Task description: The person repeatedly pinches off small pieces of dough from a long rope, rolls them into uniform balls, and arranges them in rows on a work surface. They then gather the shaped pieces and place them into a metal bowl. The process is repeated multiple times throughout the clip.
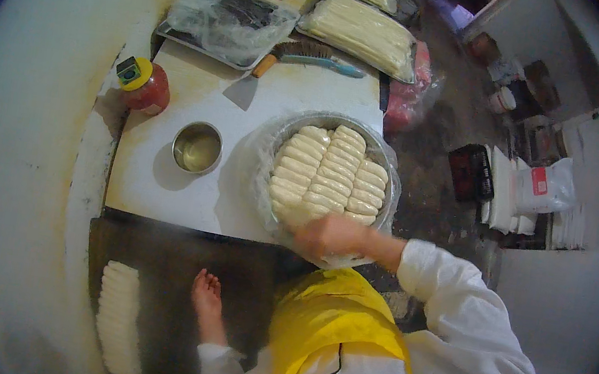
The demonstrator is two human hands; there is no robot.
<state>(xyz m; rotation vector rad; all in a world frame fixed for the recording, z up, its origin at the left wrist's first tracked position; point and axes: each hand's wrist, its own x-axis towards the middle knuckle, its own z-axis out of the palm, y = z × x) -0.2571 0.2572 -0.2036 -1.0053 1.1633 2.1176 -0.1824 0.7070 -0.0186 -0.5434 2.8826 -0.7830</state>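
My right hand (330,238) is at the near edge of a round metal bowl (392,150) lined with clear plastic, over the nearest dough pieces. Motion blurs this hand, and its fingertips are hidden, so its grip cannot be made out. Glossy pale dough pieces (328,168) fill the bowl in three packed columns. Lower down, my left hand (206,296) hovers or rests over a dark board (175,329), fingers loosely stretched and apart, nothing in them. Left of it, a long row of white dough strips (120,322) lies side by side on that board.
On the white table (238,194) are a small metal cup (197,148) of liquid, a red jar (147,91) with a yellow lid, a scraper (241,91), a brush (302,53) and a plastic-covered tray (230,23). Dough-filled trays (361,32) stand at the far end. A wall (32,152) runs along the left.
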